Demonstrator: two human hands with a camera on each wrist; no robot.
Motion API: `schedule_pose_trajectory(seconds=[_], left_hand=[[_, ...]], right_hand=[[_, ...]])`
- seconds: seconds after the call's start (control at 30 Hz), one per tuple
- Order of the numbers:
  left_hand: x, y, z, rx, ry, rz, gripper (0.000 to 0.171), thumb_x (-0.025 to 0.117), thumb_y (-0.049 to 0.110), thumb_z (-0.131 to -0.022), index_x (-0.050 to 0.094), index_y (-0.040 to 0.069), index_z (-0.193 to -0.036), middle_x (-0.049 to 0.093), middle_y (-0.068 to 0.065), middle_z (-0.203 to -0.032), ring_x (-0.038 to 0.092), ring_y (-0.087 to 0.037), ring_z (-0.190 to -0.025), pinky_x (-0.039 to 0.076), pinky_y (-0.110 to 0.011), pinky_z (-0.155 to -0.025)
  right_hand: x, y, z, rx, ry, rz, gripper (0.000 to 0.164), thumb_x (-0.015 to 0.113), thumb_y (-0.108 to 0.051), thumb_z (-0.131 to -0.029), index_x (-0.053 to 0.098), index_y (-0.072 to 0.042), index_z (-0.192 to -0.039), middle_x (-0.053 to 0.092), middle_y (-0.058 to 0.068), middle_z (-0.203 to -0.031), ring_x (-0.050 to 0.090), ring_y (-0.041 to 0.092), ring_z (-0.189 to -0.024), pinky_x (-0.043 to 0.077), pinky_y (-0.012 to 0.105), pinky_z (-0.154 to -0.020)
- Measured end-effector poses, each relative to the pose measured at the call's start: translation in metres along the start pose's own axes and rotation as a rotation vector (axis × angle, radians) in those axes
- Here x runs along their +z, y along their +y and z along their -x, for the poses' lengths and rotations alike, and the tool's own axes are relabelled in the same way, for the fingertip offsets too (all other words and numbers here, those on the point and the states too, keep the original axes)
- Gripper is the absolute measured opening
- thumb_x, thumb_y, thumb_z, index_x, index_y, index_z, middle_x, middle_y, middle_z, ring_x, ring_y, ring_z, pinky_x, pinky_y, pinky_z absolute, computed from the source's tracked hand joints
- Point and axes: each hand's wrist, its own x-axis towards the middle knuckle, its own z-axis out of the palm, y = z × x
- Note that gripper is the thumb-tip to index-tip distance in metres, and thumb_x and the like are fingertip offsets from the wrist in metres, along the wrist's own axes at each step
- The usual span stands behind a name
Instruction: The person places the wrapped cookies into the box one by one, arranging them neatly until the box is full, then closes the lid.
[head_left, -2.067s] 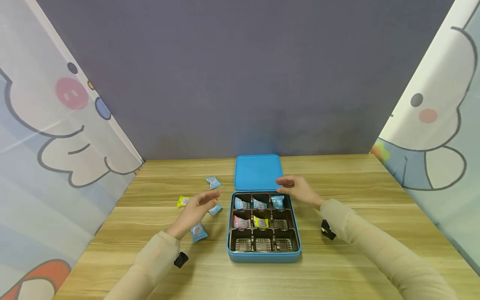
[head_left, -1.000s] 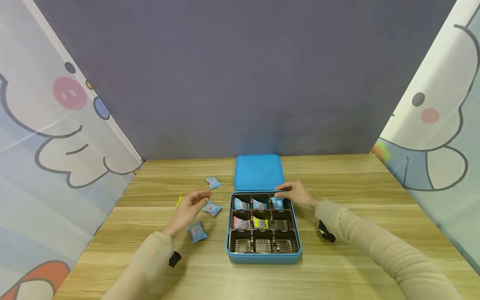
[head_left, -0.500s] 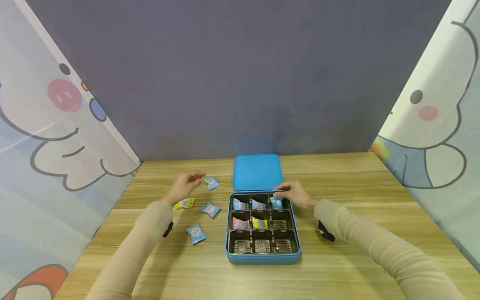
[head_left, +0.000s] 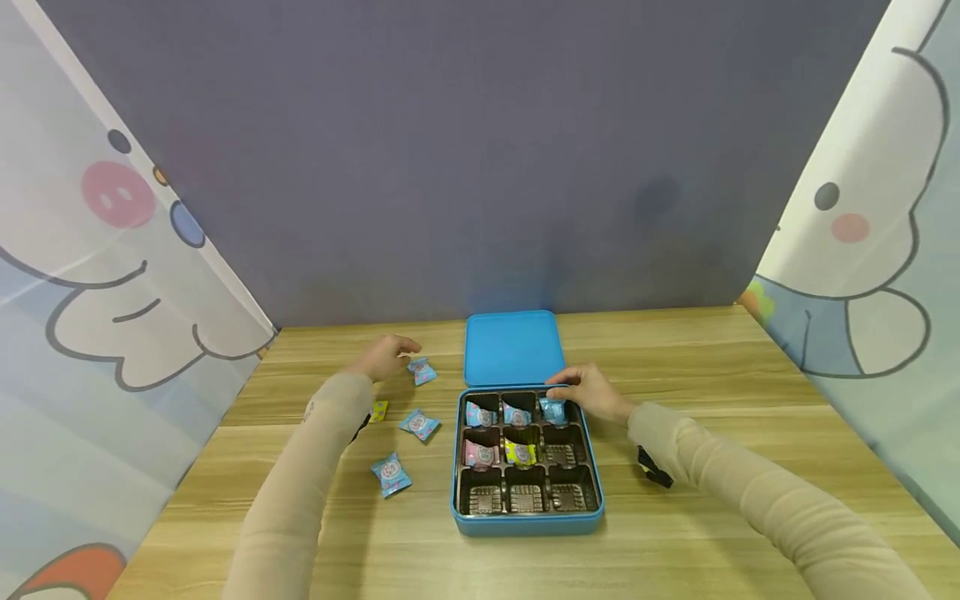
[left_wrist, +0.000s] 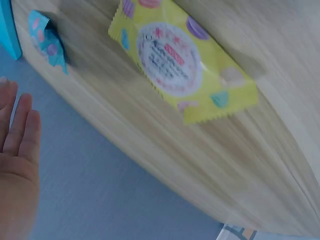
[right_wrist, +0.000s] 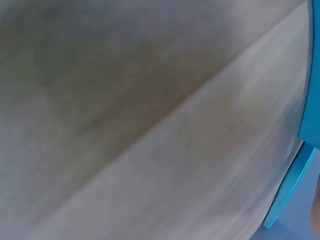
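Note:
My left hand (head_left: 385, 357) reaches over the back left of the table, fingers extended beside a light blue wrapped candy (head_left: 422, 371). In the left wrist view its fingers look straight and loosely together, with a yellow candy (left_wrist: 172, 60) lying nearer the camera. A blue tin (head_left: 527, 525) with a dark divided insert stands at the middle. My right hand (head_left: 591, 392) is at the tin's back right corner, thumb and fingertips right at the rim over a blue candy (head_left: 553, 410); whether they pinch the rim I cannot tell. The right wrist view catches only a sliver of this hand.
A blue lid (head_left: 514, 348) lies flat behind the tin. Two more blue candies, a nearer one (head_left: 391, 475) and a middle one (head_left: 420, 425), lie left of it. Inside the tin are further blue candies, a pink one (head_left: 481, 454) and a yellow one (head_left: 521, 452). A grey panel (head_left: 480, 167) rises behind.
The left hand has moved away from the middle blue candy toward the back one, its forearm now partly covering the yellow candy. The right hand has lowered to the tin's rim and stayed there.

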Motion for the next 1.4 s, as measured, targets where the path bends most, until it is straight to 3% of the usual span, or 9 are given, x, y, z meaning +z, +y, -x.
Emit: schedule_pose_trajectory(seconds=[0.1, 0.2, 0.6, 0.77, 1.13, 1.4], left_hand=[[0.005, 0.002, -0.007, 0.006, -0.009, -0.058, 0.035, 0.056, 0.002, -0.089, 0.055, 0.001, -0.124, 0.053, -0.017, -0.13, 0.046, -0.037, -0.121, 0.041, -0.049, -0.1], [0.011, 0.0, -0.011, -0.001, -0.019, -0.053, 0.038, 0.06, 0.003, -0.087, 0.056, 0.001, -0.124, 0.051, -0.017, -0.131, 0.045, -0.04, -0.122, 0.04, -0.051, -0.101], [0.024, -0.018, -0.015, -0.061, -0.05, 0.16, 0.044, 0.058, -0.005, -0.084, 0.052, 0.001, -0.127, 0.043, -0.018, -0.138, 0.031, -0.045, -0.13, 0.03, -0.056, -0.105], [0.029, -0.021, -0.014, -0.066, -0.044, 0.213, 0.042, 0.056, -0.006, -0.085, 0.053, 0.0, -0.127, 0.046, -0.021, -0.135, 0.036, -0.042, -0.127, 0.034, -0.053, -0.105], [0.033, -0.012, -0.011, -0.167, 0.037, 0.171, 0.041, 0.062, 0.011, -0.086, 0.055, 0.005, -0.126, 0.051, -0.018, -0.131, 0.044, -0.037, -0.123, 0.036, -0.051, -0.104], [0.033, -0.001, -0.008, -0.204, 0.118, 0.021, 0.039, 0.067, 0.025, -0.084, 0.062, 0.003, -0.116, 0.061, -0.015, -0.118, 0.054, -0.033, -0.11, 0.045, -0.046, -0.095]], right_hand=[[0.0, 0.001, 0.002, -0.003, 0.004, 0.012, 0.03, 0.068, -0.015, -0.082, 0.066, 0.002, -0.107, 0.063, 0.019, -0.106, 0.062, 0.021, -0.089, 0.053, 0.031, -0.081], [0.0, 0.002, 0.003, 0.001, 0.006, 0.019, 0.029, 0.068, -0.016, -0.082, 0.067, 0.0, -0.107, 0.063, 0.018, -0.106, 0.062, 0.021, -0.089, 0.053, 0.031, -0.081], [0.002, -0.003, 0.004, 0.009, 0.0, 0.012, 0.03, 0.068, -0.016, -0.082, 0.066, 0.002, -0.107, 0.062, 0.018, -0.106, 0.062, 0.02, -0.088, 0.054, 0.031, -0.079], [0.003, -0.002, 0.005, 0.014, 0.003, 0.003, 0.031, 0.068, -0.014, -0.082, 0.066, 0.004, -0.107, 0.062, 0.019, -0.106, 0.062, 0.018, -0.087, 0.054, 0.03, -0.078], [-0.002, -0.03, 0.015, 0.021, -0.006, 0.013, 0.027, 0.064, -0.005, -0.084, 0.064, 0.009, -0.107, 0.06, 0.024, -0.107, 0.062, 0.024, -0.088, 0.054, 0.033, -0.078], [-0.002, -0.009, 0.008, 0.031, 0.005, -0.012, 0.028, 0.068, -0.013, -0.082, 0.067, 0.001, -0.107, 0.061, 0.019, -0.106, 0.061, 0.019, -0.087, 0.054, 0.031, -0.078]])
